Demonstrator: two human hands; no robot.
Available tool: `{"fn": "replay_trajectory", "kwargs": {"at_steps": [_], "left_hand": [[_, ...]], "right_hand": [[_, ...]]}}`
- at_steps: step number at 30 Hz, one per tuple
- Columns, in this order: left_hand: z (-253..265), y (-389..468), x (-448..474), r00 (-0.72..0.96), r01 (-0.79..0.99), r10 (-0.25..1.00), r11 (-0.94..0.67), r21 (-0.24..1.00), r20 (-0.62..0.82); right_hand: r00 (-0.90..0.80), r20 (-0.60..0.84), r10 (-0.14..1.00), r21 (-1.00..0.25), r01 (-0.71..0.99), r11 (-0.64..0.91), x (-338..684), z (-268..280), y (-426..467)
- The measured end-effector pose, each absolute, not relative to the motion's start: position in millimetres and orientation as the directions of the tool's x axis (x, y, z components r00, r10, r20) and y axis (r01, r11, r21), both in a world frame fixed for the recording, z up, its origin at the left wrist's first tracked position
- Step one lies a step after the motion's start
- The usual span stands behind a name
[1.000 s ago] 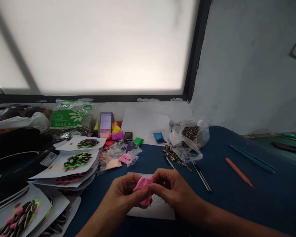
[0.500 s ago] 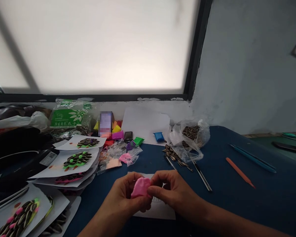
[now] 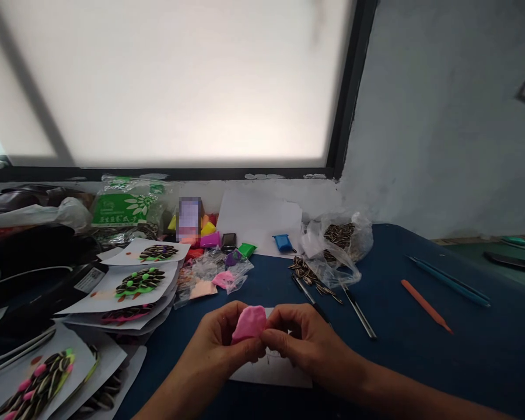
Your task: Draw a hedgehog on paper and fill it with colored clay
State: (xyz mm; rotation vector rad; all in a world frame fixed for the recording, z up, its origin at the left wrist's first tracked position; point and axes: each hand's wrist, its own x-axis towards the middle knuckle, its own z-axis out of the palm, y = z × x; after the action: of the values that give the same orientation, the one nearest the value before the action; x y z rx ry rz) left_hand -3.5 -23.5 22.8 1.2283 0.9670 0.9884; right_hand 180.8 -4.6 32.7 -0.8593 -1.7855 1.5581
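Observation:
A flattened lump of pink modelling clay is held up between my two hands. My left hand has its thumb and fingers closed on the clay from the left and below. My right hand pinches the clay's right edge between thumb and fingertips. Below them a white sheet of paper with some drawn lines lies on the blue table; my hands cover much of it. Just behind my right hand lies a dark pen, partly hidden.
At left are stacked paper sheets bearing sunflower-seed and clay pictures. Clay packets stand at the back. Loose sunflower seeds lie beside a plastic bag of seeds. An orange tool and blue tweezers lie right.
The pink clay has been turned and its outline reshaped slightly between my fingers. Both hands stay in nearly the same place, while the view has shifted very slightly.

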Motion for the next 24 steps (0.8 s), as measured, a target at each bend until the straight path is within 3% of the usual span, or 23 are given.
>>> {"fn": "replay_trajectory", "kwargs": {"at_steps": [10,19,24], "left_hand": [[18,-21,-13,0.269,-0.056,0.96,0.103,0.993,-0.085],[14,-21,-11,0.259,-0.137,0.96,0.144,0.98,-0.105],[14,-21,-10,0.256,-0.101,0.961,0.137,0.985,-0.107]], "right_hand": [[-0.547,0.065,0.835,-0.983,0.107,0.147,182,32,-2],[-0.522,0.027,0.853,-0.995,0.064,0.071,182,31,1],[-0.501,0.058,0.863,-0.985,0.112,0.132,182,32,-2]]}}
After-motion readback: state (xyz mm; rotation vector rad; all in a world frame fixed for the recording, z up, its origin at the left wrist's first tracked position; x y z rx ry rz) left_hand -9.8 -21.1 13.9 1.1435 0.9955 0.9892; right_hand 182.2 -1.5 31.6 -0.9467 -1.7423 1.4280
